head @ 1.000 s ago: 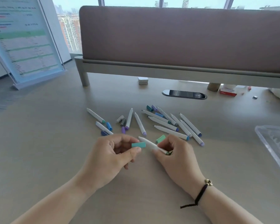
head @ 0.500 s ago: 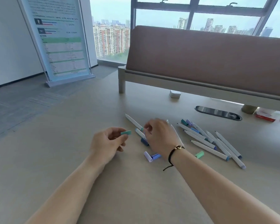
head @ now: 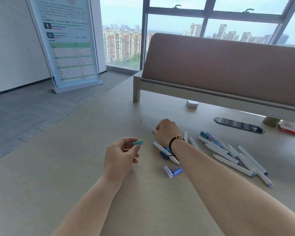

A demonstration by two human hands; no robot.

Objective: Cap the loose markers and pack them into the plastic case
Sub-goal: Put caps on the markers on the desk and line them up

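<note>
At frame centre, left hand [head: 120, 155] pinches a teal cap [head: 137, 142], right hand [head: 165, 132] grips a marker [head: 147, 124]; remaining markers [head: 232, 155] lie unpacked, case out of view.

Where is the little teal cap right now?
In the head view, the teal cap is pinched in the left hand, held above the table, just left of the right hand and the markers.

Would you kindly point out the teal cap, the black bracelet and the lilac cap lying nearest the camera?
teal cap [head: 138, 142], head view, middle of its side.
black bracelet [head: 174, 139], head view, cord over the wrist.
lilac cap [head: 168, 171], head view, middle of its body.
</note>
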